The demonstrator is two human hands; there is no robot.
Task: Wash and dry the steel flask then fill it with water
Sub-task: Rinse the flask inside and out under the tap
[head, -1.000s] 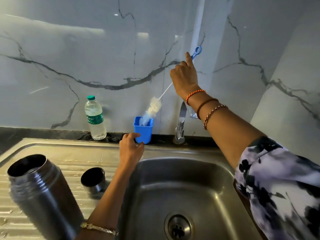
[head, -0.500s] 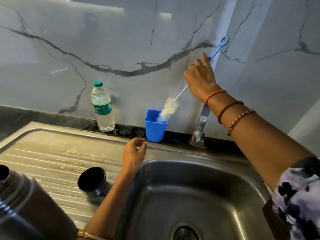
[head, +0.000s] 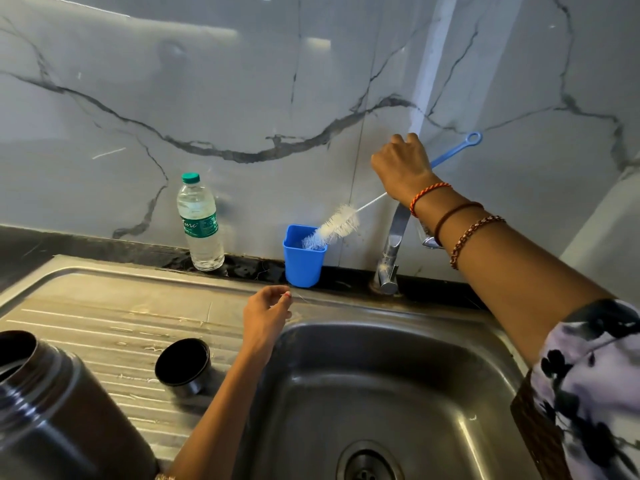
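Observation:
The open steel flask (head: 52, 410) stands on the ribbed drainboard at the lower left, its mouth facing up. Its steel cap (head: 183, 367) sits beside it, open side up. My right hand (head: 401, 164) grips the blue handle of a bottle brush (head: 337, 225), whose white bristles are lifted partly out of the blue cup (head: 303, 261). My left hand (head: 266, 315) hovers over the sink rim just in front of the cup with loosely curled fingers, holding nothing I can make out.
A steel tap (head: 391, 251) rises behind the sink basin (head: 381, 382), under my right wrist. A plastic water bottle (head: 201, 223) with a green cap stands against the marble wall. The drain (head: 367, 465) is at the bottom.
My left hand let go of the blue cup and drew back toward the sink. My right hand tilted the brush lower and lifted its bristles partly out of the cup.

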